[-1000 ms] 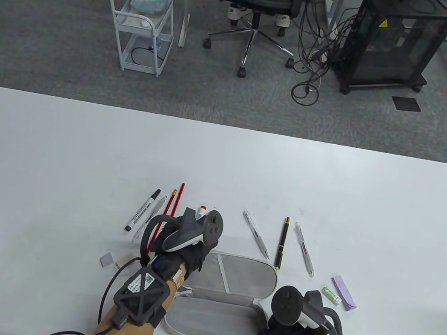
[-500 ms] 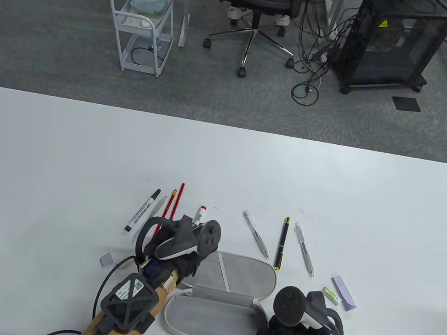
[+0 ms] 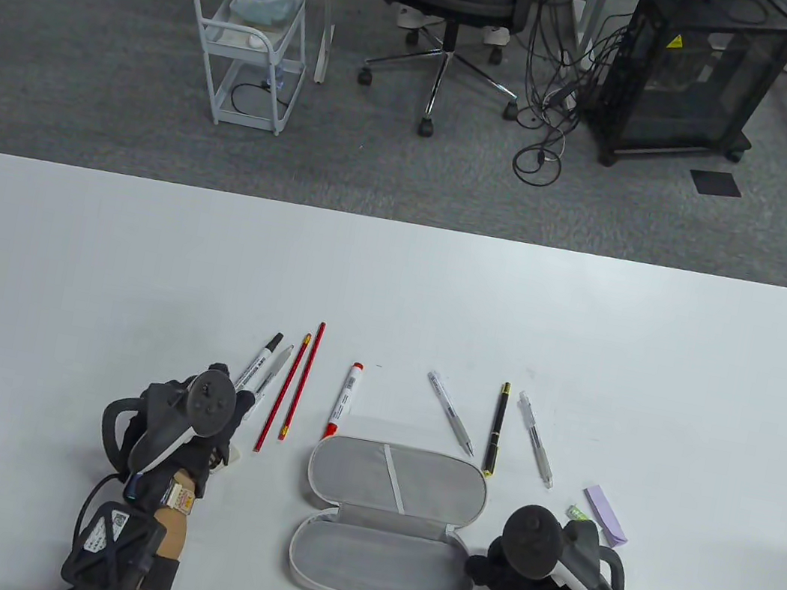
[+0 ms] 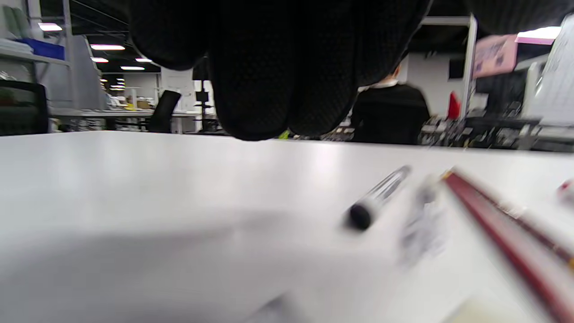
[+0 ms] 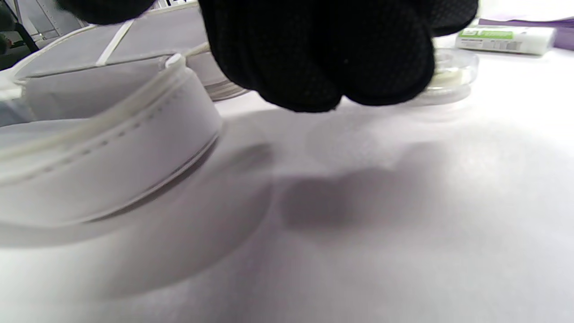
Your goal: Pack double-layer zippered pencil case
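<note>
1. The pencil case [image 3: 388, 522] lies open and flat on the white table [image 3: 63, 267], near the front edge, between my two hands. Its two grey halves are both face up; the far half has a white elastic strap [image 3: 393, 479] across it.
2. My left hand [image 3: 188, 426] is to the left of the case, well apart from it, close to the near ends of the black marker [image 3: 258, 361] and the clear pen [image 3: 272, 371]. In the left wrist view my fingers [image 4: 278, 72] hang bunched above the table, and I cannot tell if they hold something.
3. My right hand [image 3: 532, 586] is at the right end of the case. One fingertip [image 3: 473, 566] is at the rim of the near half, but I cannot tell whether it touches. In the right wrist view the fingers [image 5: 323, 54] are curled together above the table, just beside the case wall [image 5: 112, 148]; whether they grip anything is not visible.
4. Beyond the case, from left to right, there are two red pencils [image 3: 295, 388], a red-capped marker [image 3: 343, 399], a clear pen [image 3: 450, 412], a black pen [image 3: 497, 429] and another clear pen [image 3: 535, 439].
5. Near my right hand lie a purple pad [image 3: 605, 511] and a small white stick with green label [image 5: 502, 39]. A round clear piece [image 5: 450, 74] sits just behind my fingers.
</note>
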`<act>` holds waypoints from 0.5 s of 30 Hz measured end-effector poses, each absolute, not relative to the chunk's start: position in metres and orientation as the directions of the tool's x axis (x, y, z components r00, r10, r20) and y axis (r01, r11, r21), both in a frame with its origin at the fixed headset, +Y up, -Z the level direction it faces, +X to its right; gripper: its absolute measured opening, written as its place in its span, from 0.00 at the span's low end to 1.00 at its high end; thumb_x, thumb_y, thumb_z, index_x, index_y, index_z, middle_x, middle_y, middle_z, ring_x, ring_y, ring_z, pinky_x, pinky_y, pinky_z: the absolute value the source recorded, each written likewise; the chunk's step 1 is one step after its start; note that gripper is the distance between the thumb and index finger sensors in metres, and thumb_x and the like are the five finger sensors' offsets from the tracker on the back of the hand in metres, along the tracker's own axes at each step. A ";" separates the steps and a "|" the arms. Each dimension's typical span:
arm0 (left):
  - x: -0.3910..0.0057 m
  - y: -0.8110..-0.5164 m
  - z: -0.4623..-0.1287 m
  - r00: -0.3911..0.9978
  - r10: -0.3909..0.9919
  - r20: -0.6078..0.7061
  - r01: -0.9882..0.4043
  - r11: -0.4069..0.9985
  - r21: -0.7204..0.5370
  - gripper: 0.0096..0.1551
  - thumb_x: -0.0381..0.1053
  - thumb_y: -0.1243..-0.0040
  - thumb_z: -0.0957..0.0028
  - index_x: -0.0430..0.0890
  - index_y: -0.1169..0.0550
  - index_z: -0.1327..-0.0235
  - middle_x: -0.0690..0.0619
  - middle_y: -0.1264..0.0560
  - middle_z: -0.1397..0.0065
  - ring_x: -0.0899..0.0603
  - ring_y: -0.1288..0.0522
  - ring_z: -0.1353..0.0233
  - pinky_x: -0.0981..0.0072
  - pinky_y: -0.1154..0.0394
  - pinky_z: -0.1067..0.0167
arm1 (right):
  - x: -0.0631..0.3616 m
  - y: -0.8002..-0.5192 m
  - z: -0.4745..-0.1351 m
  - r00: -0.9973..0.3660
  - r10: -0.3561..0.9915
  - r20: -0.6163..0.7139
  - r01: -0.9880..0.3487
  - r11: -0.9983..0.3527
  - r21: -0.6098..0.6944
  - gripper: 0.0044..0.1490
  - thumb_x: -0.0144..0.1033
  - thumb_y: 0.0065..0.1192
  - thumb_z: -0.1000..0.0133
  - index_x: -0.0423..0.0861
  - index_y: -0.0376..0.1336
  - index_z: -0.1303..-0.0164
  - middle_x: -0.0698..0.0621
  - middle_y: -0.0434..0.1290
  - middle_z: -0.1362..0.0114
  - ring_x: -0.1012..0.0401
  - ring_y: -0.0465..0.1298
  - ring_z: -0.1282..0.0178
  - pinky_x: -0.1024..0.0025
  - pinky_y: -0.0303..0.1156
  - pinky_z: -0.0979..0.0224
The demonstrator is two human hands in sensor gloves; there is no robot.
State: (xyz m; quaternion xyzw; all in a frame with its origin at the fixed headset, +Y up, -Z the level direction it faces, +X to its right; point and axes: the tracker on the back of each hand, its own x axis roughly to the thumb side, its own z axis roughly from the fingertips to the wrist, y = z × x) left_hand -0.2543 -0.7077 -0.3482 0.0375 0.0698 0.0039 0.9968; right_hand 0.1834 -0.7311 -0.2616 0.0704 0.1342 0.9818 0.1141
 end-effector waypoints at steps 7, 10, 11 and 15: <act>-0.253 -0.722 -0.375 0.974 -0.080 -0.212 0.075 0.997 -0.030 0.36 0.70 0.52 0.52 0.52 0.25 0.36 0.49 0.19 0.33 0.38 0.18 0.36 0.42 0.29 0.35 | 0.187 -0.731 -0.263 -0.963 0.253 0.089 -0.223 -0.939 0.262 0.42 0.64 0.56 0.54 0.45 0.72 0.43 0.52 0.82 0.52 0.53 0.80 0.50 0.50 0.65 0.29; -0.245 -0.727 -0.394 0.960 -0.189 -0.208 0.175 0.981 -0.087 0.36 0.70 0.55 0.52 0.54 0.26 0.36 0.49 0.20 0.31 0.38 0.19 0.35 0.41 0.30 0.34 | 0.187 -0.731 -0.264 -0.962 0.260 0.088 -0.230 -0.938 0.259 0.41 0.64 0.56 0.54 0.45 0.72 0.43 0.52 0.82 0.52 0.53 0.80 0.50 0.50 0.65 0.29; -0.243 -0.730 -0.401 0.950 -0.224 -0.219 0.203 0.972 -0.117 0.36 0.70 0.55 0.53 0.54 0.26 0.36 0.49 0.21 0.31 0.38 0.20 0.34 0.41 0.31 0.34 | 0.188 -0.731 -0.264 -0.961 0.262 0.086 -0.232 -0.936 0.263 0.41 0.64 0.56 0.54 0.45 0.72 0.42 0.52 0.82 0.52 0.53 0.80 0.49 0.50 0.65 0.29; -0.238 -0.738 -0.419 0.935 -0.264 -0.239 0.221 0.956 -0.194 0.37 0.72 0.54 0.54 0.55 0.26 0.36 0.48 0.22 0.30 0.37 0.21 0.32 0.40 0.33 0.32 | 0.190 -0.730 -0.264 -0.959 0.270 0.083 -0.240 -0.935 0.263 0.42 0.64 0.56 0.54 0.45 0.71 0.42 0.52 0.82 0.51 0.53 0.80 0.49 0.50 0.65 0.29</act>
